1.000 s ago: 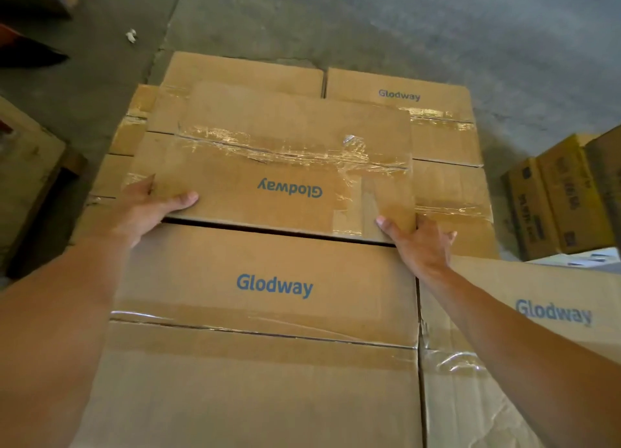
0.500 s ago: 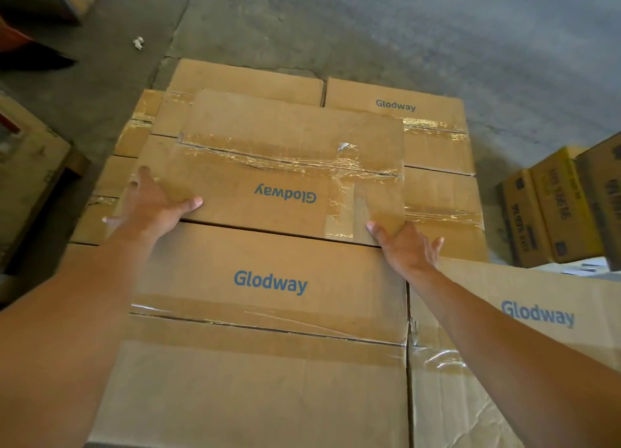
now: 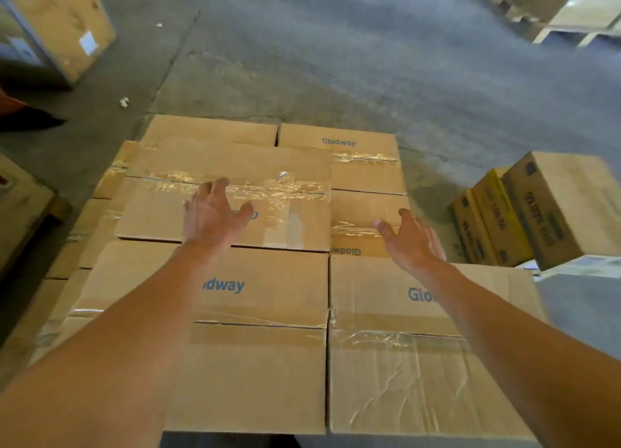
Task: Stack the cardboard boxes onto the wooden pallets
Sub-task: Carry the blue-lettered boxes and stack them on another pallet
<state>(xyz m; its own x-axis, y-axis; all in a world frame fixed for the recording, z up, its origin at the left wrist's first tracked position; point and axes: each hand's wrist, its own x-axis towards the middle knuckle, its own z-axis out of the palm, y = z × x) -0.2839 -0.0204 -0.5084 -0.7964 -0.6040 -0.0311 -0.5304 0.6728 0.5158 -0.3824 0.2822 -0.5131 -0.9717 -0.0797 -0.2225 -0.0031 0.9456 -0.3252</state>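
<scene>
The top box (image 3: 235, 178) lies on the stack, long axis left to right. The left hand (image 3: 210, 217) hovers over it, fingers spread; the right hand (image 3: 411, 237), also spread and empty, is off its right end.

We see matt brown cardboard boxes (image 3: 232, 172) sealed with glossy, wrinkled clear tape (image 3: 268, 187), standing on a rough, dull grey concrete floor (image 3: 369, 61).

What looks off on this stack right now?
The top brown cardboard box sits off the grid, straddling the boxes beneath, its clear tape wrinkled and lifting. The near right taped cardboard box is creased. Neither the left hand nor the right hand grips anything.
</scene>
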